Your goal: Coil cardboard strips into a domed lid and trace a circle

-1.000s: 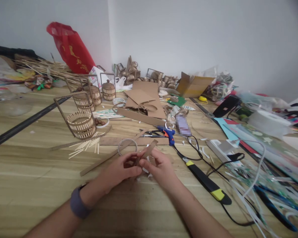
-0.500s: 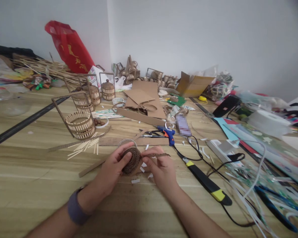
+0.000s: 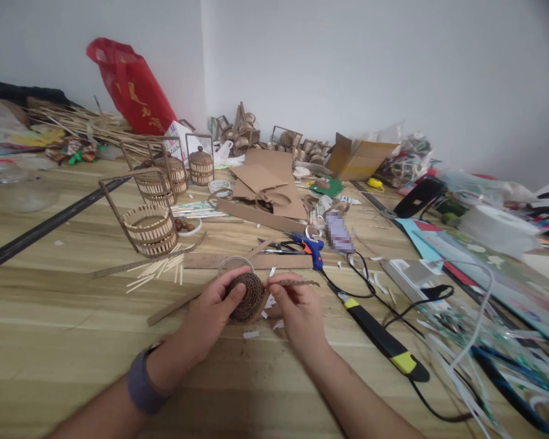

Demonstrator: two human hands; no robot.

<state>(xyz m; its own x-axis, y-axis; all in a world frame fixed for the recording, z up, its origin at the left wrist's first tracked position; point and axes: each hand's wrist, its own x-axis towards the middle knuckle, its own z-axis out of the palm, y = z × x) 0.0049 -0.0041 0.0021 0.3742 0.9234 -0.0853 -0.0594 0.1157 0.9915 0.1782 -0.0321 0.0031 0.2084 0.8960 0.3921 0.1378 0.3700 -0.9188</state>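
A brown disc of tightly coiled corrugated cardboard stands on edge just above the wooden table. My left hand is closed round its left side, thumb and fingers on the rim. My right hand pinches the loose end of the cardboard strip, which runs off the coil to the right. A dark band sits on my left wrist. Small white paper scraps lie under the hands.
A blue glue gun and scissors lie just beyond the hands. A black and yellow knife and cables lie to the right. Small slatted baskets, loose sticks, a wooden ruler and cardboard sheets fill the middle and back.
One second ago both hands held a flat strip up; the coiled disc then came into view, turned flat side towards me. Since half a second ago the hands have barely shifted.
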